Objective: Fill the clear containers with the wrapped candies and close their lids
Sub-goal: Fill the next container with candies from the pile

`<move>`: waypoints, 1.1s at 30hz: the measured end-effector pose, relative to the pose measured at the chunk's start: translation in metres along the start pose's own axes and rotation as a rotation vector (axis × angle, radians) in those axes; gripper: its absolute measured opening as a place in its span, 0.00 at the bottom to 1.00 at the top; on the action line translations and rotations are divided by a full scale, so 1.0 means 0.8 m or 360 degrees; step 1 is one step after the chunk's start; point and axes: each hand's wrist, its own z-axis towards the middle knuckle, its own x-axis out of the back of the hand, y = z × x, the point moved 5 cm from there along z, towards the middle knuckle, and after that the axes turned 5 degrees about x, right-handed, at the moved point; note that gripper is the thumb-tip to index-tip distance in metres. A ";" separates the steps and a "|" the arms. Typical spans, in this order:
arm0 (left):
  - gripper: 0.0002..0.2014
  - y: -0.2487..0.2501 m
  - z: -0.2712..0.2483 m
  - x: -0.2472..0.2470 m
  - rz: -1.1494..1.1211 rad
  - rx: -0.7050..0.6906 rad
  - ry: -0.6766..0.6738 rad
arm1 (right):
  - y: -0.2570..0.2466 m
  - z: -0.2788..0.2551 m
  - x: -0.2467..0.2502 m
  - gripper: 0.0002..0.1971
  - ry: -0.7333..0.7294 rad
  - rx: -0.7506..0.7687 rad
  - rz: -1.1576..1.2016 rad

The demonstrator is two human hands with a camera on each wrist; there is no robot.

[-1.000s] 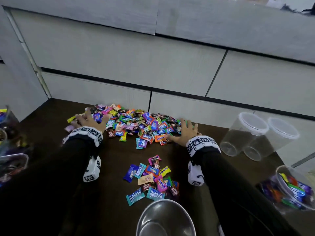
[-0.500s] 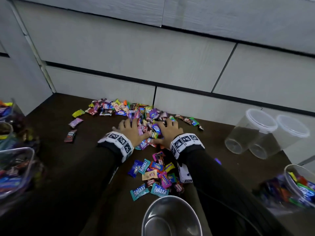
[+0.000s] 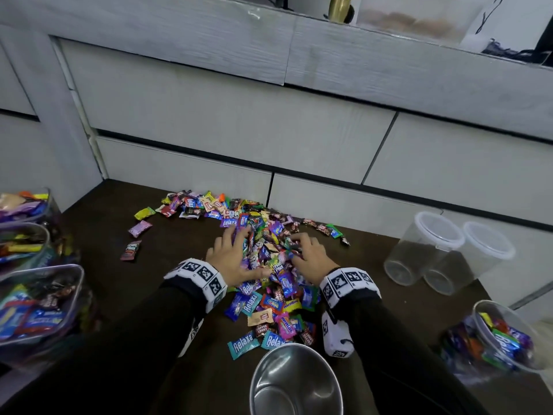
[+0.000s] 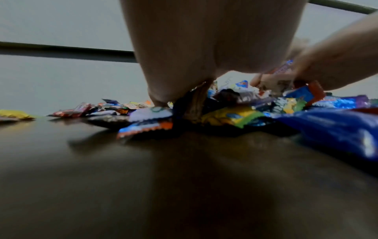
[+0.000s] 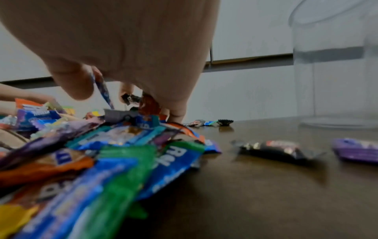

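A heap of wrapped candies lies on the dark table, running into a smaller heap nearer me. My left hand lies on the heap's left side with fingers spread, pressing on the wrappers. On the heap's right side, my right hand has its fingers curled into the candies, wrappers caught between thumb and fingers. Two empty clear containers with white lids on stand at the right. An open container with candies in it sits at the near right.
A steel bowl sits empty at the near edge, between my arms. Three candy-filled clear containers line the left edge. Loose candies lie left of the heap. White drawer fronts close off the back.
Both hands have swept inward from the heap's outer ends and pulled the candies together towards me. The far heap now joins the near one, and a few candies stay behind on the left.
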 end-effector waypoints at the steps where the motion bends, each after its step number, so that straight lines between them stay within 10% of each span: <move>1: 0.52 0.004 0.001 -0.004 0.0010 0.0002 0.0015 | 0.000 0.000 -0.003 0.25 0.0018 -0.0027 0.0054; 8: 0.39 0.020 0.008 -0.021 0.0278 -0.0054 0.0036 | -0.005 0.005 -0.029 0.46 -0.0044 0.0092 -0.0438; 17: 0.24 0.018 0.008 0.015 0.0266 -0.0129 0.0174 | -0.007 0.001 -0.012 0.22 -0.0096 0.0177 -0.0341; 33: 0.25 0.035 -0.072 0.072 0.0001 -0.0104 0.0274 | -0.011 -0.098 0.031 0.24 0.0087 0.0036 0.0213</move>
